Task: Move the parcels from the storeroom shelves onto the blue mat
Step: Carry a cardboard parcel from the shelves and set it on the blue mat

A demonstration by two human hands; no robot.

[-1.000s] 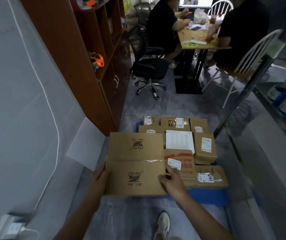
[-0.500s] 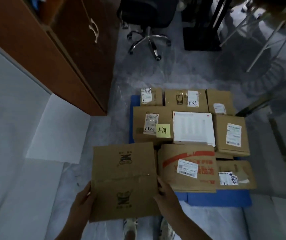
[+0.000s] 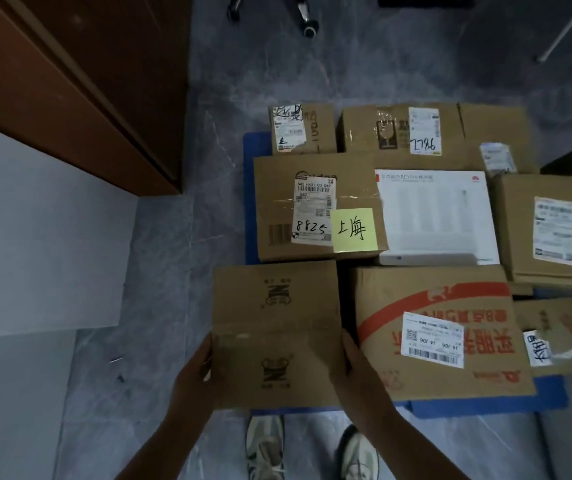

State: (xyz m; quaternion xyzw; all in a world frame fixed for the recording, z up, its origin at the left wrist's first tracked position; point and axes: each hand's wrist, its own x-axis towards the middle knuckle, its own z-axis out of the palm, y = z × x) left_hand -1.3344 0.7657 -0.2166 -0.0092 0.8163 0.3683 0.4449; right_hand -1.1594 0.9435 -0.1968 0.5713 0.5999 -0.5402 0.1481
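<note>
I hold a brown cardboard parcel [image 3: 275, 334] with a taped seam, low over the near left corner of the blue mat [image 3: 485, 401]. My left hand [image 3: 196, 372] grips its left side and my right hand [image 3: 350, 368] grips its right side. Several parcels lie on the mat: a box with a yellow sticky note [image 3: 315, 206], a white flat box [image 3: 435, 216], a red-printed carton [image 3: 437, 330] touching my parcel's right side, and smaller boxes at the back [image 3: 303, 128] and right [image 3: 547, 230].
A brown wooden cabinet [image 3: 80, 74] stands at the upper left. A white board [image 3: 45, 233] lies against the wall on the left. Office chair casters [image 3: 307, 24] show at the top. My two shoes [image 3: 265, 445] stand on the grey floor just before the mat.
My head tilted down and I came closer. The held parcel went down and forward, from in front of the mat to its near left corner beside the red-printed carton.
</note>
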